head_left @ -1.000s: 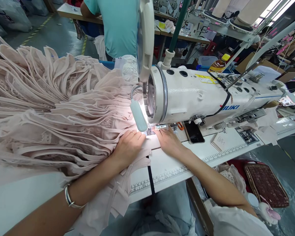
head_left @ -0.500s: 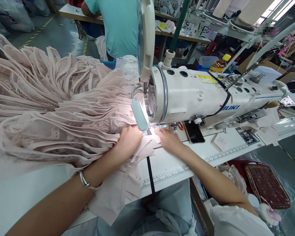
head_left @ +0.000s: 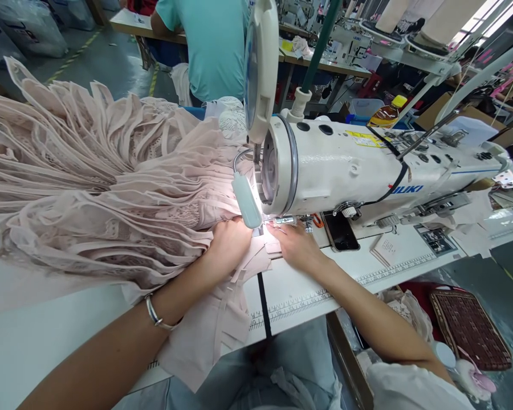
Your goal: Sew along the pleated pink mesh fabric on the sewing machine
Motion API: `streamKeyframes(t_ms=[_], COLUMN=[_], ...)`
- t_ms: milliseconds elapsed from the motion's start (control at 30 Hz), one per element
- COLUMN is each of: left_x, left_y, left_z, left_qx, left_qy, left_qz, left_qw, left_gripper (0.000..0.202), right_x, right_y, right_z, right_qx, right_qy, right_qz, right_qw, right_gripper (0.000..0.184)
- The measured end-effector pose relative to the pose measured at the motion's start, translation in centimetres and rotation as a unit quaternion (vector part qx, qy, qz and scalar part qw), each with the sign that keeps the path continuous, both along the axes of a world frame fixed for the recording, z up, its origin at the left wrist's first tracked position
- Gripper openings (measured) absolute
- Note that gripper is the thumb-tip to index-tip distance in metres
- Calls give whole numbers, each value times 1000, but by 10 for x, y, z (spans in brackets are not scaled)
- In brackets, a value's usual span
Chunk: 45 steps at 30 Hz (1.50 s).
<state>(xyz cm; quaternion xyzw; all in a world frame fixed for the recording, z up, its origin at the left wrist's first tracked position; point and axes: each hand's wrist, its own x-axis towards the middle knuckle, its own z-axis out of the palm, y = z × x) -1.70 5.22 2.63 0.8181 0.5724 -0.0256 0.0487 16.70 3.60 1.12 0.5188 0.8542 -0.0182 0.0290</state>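
Note:
A white sewing machine (head_left: 342, 165) stands before me, its small lamp (head_left: 246, 202) lighting the needle area. My left hand (head_left: 234, 244) is closed on pale pink fabric (head_left: 252, 259) just left of the needle; the lamp partly covers its fingertips. Beside the presser foot, my right hand (head_left: 297, 245) has its fingers drawn together. What lies between those fingertips is too small to make out. Fabric panels hang from under my left wrist over the table's front edge. A large heap of pink lace-trimmed garments (head_left: 154, 188) spreads along my left forearm.
A phone (head_left: 341, 230) lies right of my right hand, near orange-handled scissors (head_left: 317, 220). Small labels (head_left: 383, 250) are stacked farther right on the table. An oil bottle (head_left: 387, 113) stands behind the machine. A person in a turquoise shirt (head_left: 216, 48) sits ahead.
The view has shifted slightly, moving everything a little rightward. My right fingers have shifted a little at the presser foot. My left hand stays on the fabric beside the needle.

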Motion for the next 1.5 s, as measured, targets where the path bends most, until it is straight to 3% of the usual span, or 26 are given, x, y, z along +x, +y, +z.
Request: streamKeyframes(t_ms=[300, 733, 933, 1167, 1333, 1500], left_x=[-3, -2, -7, -22, -31, -35], left_y=[-3, -6, -18, -29, -32, -33], left_z=[-6, 1, -9, -27, -38, -35], left_qx=[14, -31, 16, 124, 241, 232], left_qy=[-14, 10, 9, -41, -101, -128], left_qz=[10, 26, 8, -57, -159, -234], left_qw=[1000, 999, 1000, 990, 952, 936], left_gripper=[35, 32, 33, 28, 24, 24], right_x=[-3, -6, -5, -2, 0, -5], right_y=[-1, 1, 1, 2, 2, 2], right_z=[1, 5, 3, 0, -10, -10], right_qx=[22, -1, 11, 11, 34, 54], right_qy=[-3, -4, -2, 8, 14, 6], right_qz=[9, -2, 6, 8, -2, -3], right_qw=[1000, 1000, 1000, 1000, 999, 999], right_gripper=[47, 44, 42, 40, 40, 33])
